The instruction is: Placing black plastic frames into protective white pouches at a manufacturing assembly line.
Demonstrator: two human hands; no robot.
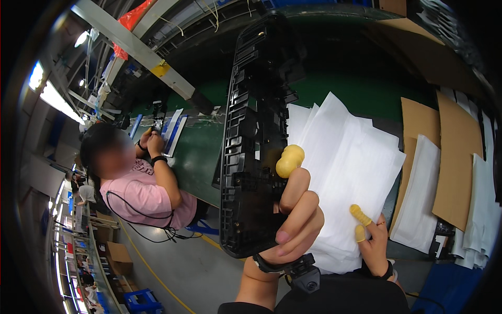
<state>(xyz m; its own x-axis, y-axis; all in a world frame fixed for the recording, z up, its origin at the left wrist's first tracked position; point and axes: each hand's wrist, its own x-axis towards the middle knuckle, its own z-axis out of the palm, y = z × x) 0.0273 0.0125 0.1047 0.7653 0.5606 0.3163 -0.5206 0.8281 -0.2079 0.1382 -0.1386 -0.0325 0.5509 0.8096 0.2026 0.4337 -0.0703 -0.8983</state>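
A long black plastic housing (238, 157) with ribbed edges and clips is held up in front of me, tilted on end. My left hand (300, 222) grips its lower part, fingers bent around the edge; yellow cots cover the fingertips near it. White soft sheets or sleeves (348, 178) lie in a loose, fanned stack on the bench to the right of the housing. On the stack's right edge rests my right hand (374, 243), two yellow-cotted fingers stretched out and apart, the other fingers partly hidden. I see nothing held in it.
Cardboard sheets (457, 157) and more white sleeves (415, 193) stand at the right. A green bench (196, 152) runs toward a co-worker in a pink shirt (144, 188), who handles a small dark part. A grey post (141, 52) slants overhead at the left.
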